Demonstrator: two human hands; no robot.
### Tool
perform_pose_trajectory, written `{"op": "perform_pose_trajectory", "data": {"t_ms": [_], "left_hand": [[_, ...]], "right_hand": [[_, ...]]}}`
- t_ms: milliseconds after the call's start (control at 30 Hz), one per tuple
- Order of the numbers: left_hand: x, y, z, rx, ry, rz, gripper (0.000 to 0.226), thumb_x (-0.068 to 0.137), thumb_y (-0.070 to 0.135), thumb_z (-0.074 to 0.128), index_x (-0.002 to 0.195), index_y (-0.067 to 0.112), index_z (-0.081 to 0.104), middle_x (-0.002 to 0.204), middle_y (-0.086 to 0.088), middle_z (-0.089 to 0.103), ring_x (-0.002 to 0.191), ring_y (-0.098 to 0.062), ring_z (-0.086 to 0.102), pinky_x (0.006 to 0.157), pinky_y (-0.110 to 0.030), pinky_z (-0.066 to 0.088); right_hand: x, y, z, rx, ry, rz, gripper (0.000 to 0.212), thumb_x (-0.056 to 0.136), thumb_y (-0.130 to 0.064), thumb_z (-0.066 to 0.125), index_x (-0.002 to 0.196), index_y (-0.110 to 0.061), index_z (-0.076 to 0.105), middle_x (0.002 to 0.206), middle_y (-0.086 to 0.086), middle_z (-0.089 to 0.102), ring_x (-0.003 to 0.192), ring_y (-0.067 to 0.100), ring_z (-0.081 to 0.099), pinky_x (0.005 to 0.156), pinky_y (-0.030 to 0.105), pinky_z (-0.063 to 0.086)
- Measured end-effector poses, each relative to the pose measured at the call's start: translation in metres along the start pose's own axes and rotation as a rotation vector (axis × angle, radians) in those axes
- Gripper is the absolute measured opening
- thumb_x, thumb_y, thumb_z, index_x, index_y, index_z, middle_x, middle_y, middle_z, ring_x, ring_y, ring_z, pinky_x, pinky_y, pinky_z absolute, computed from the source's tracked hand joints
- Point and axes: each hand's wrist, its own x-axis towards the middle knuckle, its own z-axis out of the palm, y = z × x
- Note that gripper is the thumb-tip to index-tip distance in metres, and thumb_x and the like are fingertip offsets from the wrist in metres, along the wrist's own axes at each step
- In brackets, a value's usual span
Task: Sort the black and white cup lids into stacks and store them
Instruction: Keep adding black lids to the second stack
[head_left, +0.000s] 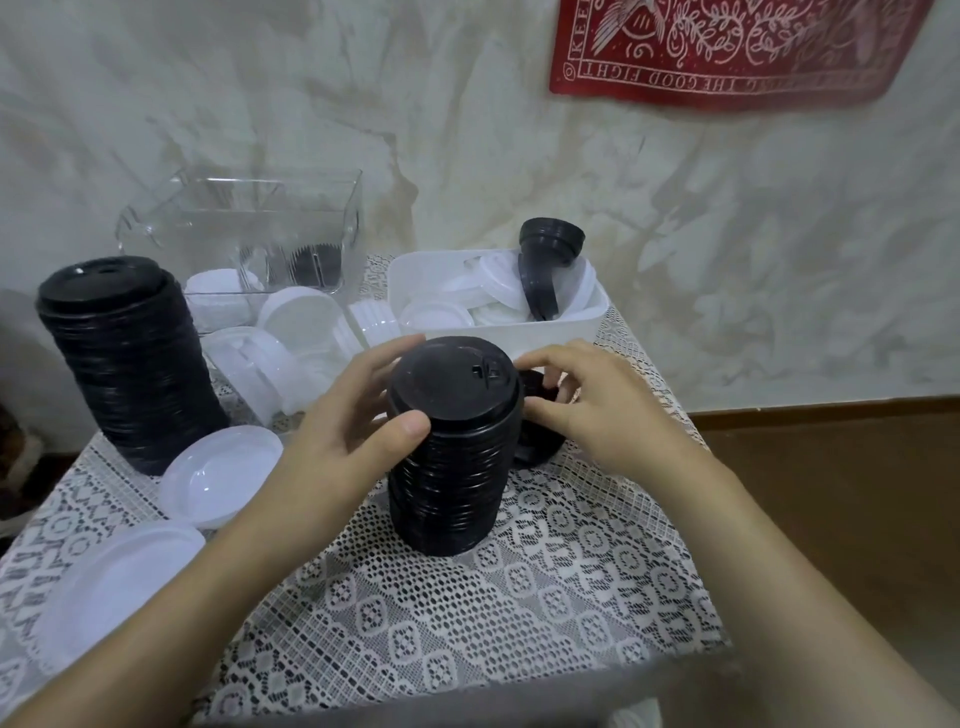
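The near black lid stack (454, 457) stands upright in the middle of the surface (467, 623), which is covered by a lace cloth. The left hand (332, 436) grasps it near the top, with the thumb on the front rim and the fingers wrapped round the far side. Just behind it to the right lies a low pile of black lids (540, 431). The right hand (592, 410) curls over that pile, but the stack hides the point of contact, so it cannot be told whether the hand pinches a lid or only touches it.

The step looks like moving those lids onto the stack. To do it well, the left hand would steady the column lower down and leave the top free. Each lid should go on the same way up and seat flat, rim to rim, since a tilted lid would likely make so tall a column lean.

Further out are a taller black stack (130, 364) at the left, loose white lids (223, 478) beside it, a white bin (493, 335) holding white lids and a leaning black stack, and a clear container (311, 223) at the back.

The number of lids in the low pile, the floor of the bin and the clear container's contents are hard to make out. The white lids at the lower left are blurred.
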Motion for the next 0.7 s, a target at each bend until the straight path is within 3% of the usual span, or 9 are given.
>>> {"op": "perform_pose_trajectory", "data": {"t_ms": [100,167,267,333,433,533,600,700], "left_hand": [[-0.001,0.0,0.0,-0.008,0.002,0.0,0.057,0.086,0.047,0.063,0.141,0.039,0.05,0.138,0.021,0.064,0.131,-0.004,0.058,0.098,-0.013,0.047],[-0.001,0.0,-0.001,-0.009,0.002,-0.001,0.058,0.086,0.047,0.063,0.142,0.038,0.05,0.137,0.02,0.064,0.131,-0.005,0.059,0.098,-0.014,0.047],[-0.001,-0.001,-0.001,-0.003,0.004,-0.001,0.058,0.086,0.048,0.063,0.142,0.038,0.05,0.137,0.021,0.064,0.131,-0.005,0.059,0.098,-0.013,0.047],[-0.001,0.0,-0.001,-0.002,0.006,-0.004,0.059,0.086,0.049,0.063,0.142,0.039,0.051,0.138,0.02,0.064,0.131,-0.005,0.059,0.098,-0.013,0.047],[-0.001,0.0,-0.002,0.001,0.002,-0.006,0.059,0.086,0.049,0.063,0.142,0.039,0.051,0.138,0.02,0.063,0.131,-0.005,0.059,0.098,-0.014,0.047],[-0.001,-0.001,-0.002,0.001,0.0,-0.009,0.059,0.086,0.049,0.063,0.143,0.039,0.05,0.139,0.02,0.063,0.131,-0.004,0.058,0.099,-0.014,0.047],[-0.001,-0.001,-0.002,0.0,-0.005,-0.009,0.06,0.086,0.049,0.063,0.144,0.038,0.05,0.14,0.019,0.063,0.132,-0.004,0.058,0.101,-0.015,0.047],[0.0,0.001,-0.003,0.004,-0.009,-0.009,0.059,0.086,0.049,0.063,0.143,0.039,0.05,0.14,0.022,0.062,0.133,-0.002,0.056,0.101,-0.014,0.046]], "right_hand": [[0.001,0.0,-0.001,-0.171,-0.017,-0.003,0.043,0.087,-0.043,0.079,0.128,-0.042,0.066,0.114,-0.018,0.049,0.1,0.007,0.052,0.086,0.03,0.04],[-0.001,0.001,-0.002,-0.146,-0.025,0.021,0.047,0.085,-0.041,0.081,0.129,-0.043,0.064,0.121,-0.017,0.05,0.109,0.009,0.051,0.093,0.033,0.042],[-0.003,0.004,-0.001,-0.108,-0.02,0.059,0.046,0.086,-0.036,0.082,0.128,-0.039,0.063,0.112,-0.014,0.054,0.104,0.011,0.055,0.093,0.036,0.046],[-0.002,0.005,-0.003,-0.054,-0.003,0.075,0.036,0.085,-0.032,0.083,0.117,-0.038,0.067,0.101,-0.014,0.054,0.098,0.013,0.056,0.089,0.036,0.048],[0.0,0.006,-0.009,0.234,0.018,0.122,0.023,0.085,-0.019,0.083,0.098,-0.032,0.069,0.086,-0.008,0.053,0.08,0.015,0.055,0.082,0.037,0.052],[0.002,0.005,-0.02,0.492,0.118,0.166,0.016,0.09,-0.014,0.078,0.1,-0.024,0.072,0.092,0.0,0.058,0.078,0.017,0.063,0.079,0.043,0.059],[0.002,0.001,-0.028,0.719,0.179,0.207,0.01,0.094,-0.016,0.073,0.104,-0.018,0.07,0.096,0.004,0.067,0.079,0.014,0.071,0.071,0.035,0.062],[0.001,-0.012,-0.038,0.996,0.166,0.237,0.014,0.098,-0.02,0.067,0.107,-0.011,0.07,0.092,0.002,0.076,0.079,0.013,0.072,0.072,0.026,0.062]]}}
